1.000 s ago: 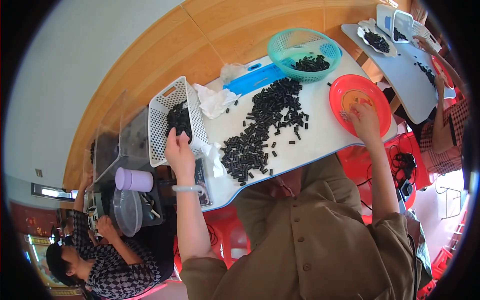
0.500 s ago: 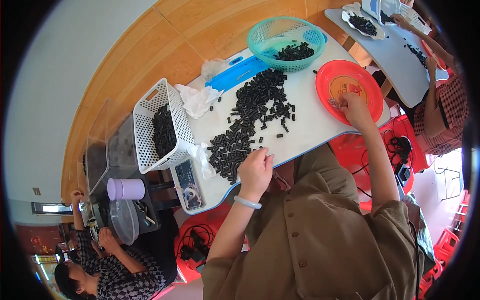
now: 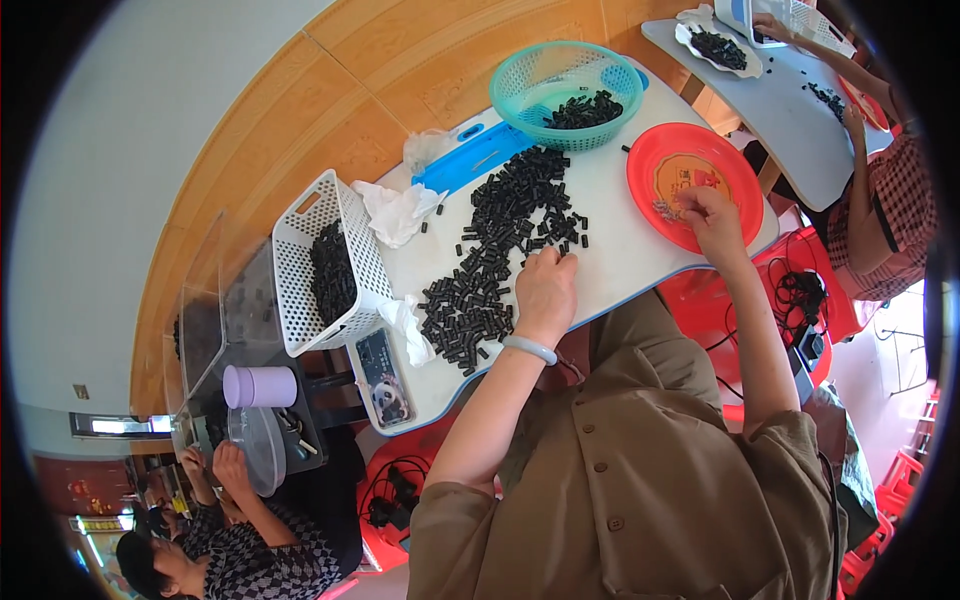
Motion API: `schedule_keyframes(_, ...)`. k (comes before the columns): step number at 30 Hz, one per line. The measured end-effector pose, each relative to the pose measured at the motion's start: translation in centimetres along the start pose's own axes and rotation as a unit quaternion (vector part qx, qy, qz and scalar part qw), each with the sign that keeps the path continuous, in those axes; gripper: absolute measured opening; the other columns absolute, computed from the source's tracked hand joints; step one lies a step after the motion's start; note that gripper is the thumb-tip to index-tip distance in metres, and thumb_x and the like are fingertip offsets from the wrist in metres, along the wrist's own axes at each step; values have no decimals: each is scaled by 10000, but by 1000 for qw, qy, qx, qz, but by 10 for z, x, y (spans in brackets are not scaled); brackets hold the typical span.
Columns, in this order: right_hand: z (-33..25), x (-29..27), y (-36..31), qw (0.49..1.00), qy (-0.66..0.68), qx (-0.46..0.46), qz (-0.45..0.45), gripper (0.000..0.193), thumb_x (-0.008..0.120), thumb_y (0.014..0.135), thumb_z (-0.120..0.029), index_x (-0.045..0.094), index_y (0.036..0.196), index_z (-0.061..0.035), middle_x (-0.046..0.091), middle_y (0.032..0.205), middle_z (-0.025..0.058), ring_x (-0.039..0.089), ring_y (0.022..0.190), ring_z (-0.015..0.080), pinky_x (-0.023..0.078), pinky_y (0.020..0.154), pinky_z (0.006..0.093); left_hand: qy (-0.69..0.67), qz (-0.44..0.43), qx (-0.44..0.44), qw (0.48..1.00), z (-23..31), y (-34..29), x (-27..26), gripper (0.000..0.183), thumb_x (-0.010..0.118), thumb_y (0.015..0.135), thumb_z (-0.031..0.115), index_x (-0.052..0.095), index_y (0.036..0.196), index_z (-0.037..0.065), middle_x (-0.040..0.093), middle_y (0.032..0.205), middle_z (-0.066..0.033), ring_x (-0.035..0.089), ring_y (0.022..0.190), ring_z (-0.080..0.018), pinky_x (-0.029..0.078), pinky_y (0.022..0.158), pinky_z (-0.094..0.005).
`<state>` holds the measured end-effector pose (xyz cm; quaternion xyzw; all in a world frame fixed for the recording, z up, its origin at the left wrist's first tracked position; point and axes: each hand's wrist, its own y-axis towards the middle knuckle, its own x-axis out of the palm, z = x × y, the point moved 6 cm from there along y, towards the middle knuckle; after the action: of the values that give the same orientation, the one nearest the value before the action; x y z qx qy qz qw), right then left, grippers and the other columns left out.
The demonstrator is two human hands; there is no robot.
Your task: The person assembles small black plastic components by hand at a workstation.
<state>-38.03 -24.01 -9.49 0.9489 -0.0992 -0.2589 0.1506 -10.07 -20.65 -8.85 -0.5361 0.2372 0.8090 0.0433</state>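
A loose pile of small black cylindrical pieces spreads over the white table. My left hand, with a pale bangle on its wrist, is at the pile's near right edge. Its fingers are curled together and point down; what they hold, if anything, is hidden. My right hand is over the right part of a red round plate. Its fingers are pinched, and I cannot make out what is between them. Tiny silvery pieces lie in the plate beside the fingertips.
A green colander and a white perforated basket hold more black pieces. A blue tray, crumpled tissues and a phone with a panda picture lie on the table. Other people work at the left and the far right.
My left hand has moved right and away from me, to the pile's right edge. My right hand has shifted slightly right, off the silvery pieces.
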Motion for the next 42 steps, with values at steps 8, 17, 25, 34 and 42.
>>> schedule_keyframes(8, -32, -3, -8, 995, 102, 2, 13, 241, 617, 774, 102, 606, 998, 14, 558, 887, 42, 562, 804, 113, 474, 726, 230, -77, 22, -6, 997, -12, -10, -2, 95, 656, 747, 14, 656, 835, 48, 599, 820, -88, 607, 768, -291, 504, 673, -380)
schedule_keyframes(17, -87, 24, -27, 988, 147, -33, -37, 258, 606, 769, 109, 616, 1002, -4, 574, 885, 29, 563, 800, 96, 465, 704, 226, -165, 59, -67, 982, -25, -18, -27, 103, 652, 768, 2, 607, 852, 40, 613, 851, -99, 615, 719, -277, 512, 621, -367)
schedule_keyframes(25, -99, 70, -57, 794, 552, 202, -152, 226, 601, 799, 75, 607, 1017, 14, 595, 862, 53, 581, 732, 142, 469, 657, 252, -707, 45, -311, 634, -61, -39, -39, 77, 605, 827, -37, 566, 868, 14, 618, 778, -55, 573, 590, -95, 543, 565, -282)
schedule_keyframes(34, -96, 109, -79, 722, 593, 301, -191, 188, 576, 830, 66, 602, 1010, 19, 608, 852, 68, 596, 722, 164, 479, 657, 275, -756, -16, -310, 577, -50, -53, -17, 154, 506, 911, 42, 599, 1019, -17, 527, 759, 2, 495, 604, -83, 490, 598, -287)
schedule_keyframes(42, -88, 111, -89, 715, 585, 329, -197, 189, 585, 821, 63, 600, 1004, 18, 614, 853, 68, 593, 719, 163, 486, 654, 281, -540, 14, -316, 780, -61, -48, -5, 176, 484, 942, 95, 616, 990, -11, 569, 700, -13, 508, 557, -94, 483, 551, -277)
